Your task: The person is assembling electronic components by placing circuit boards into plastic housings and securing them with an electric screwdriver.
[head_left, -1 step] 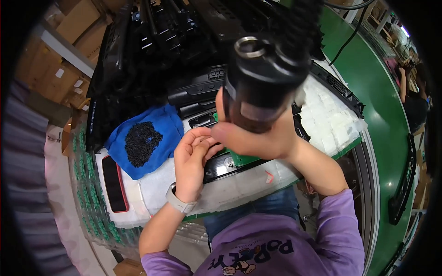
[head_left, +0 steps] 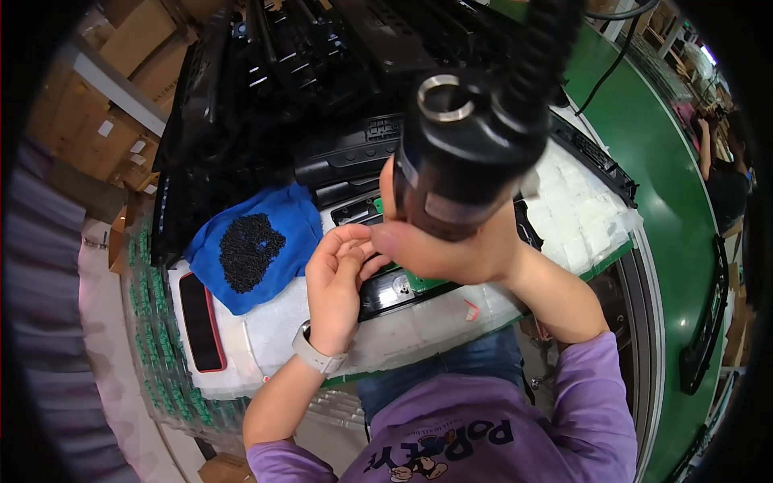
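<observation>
My right hand (head_left: 459, 259) is wrapped round an upright black electric screwdriver (head_left: 471, 149) with a metal ring and a thick coiled cord on top. Its lower end is hidden behind my hand. Close against the right thumb, my left hand (head_left: 332, 282) has its fingers curled and pinched together; whatever they hold is hidden. Beneath both hands lies a glossy black plastic panel (head_left: 386, 295), with a green circuit board (head_left: 428, 283) partly showing under the right hand. To the left, a heap of small black screws (head_left: 245, 253) rests on a blue cloth (head_left: 302, 221).
A red-edged phone (head_left: 201, 322) lies at the table's left. Black plastic housings (head_left: 346, 48) are piled across the back, with another long part (head_left: 592, 157) at the right. White padding (head_left: 576, 201) covers the worktop. Further right, a person (head_left: 725, 173) stands beyond a green surface (head_left: 644, 145).
The screwdriver's top has shifted slightly right and toward me, with the right hand still round it. My left hand has moved a touch to the right.
</observation>
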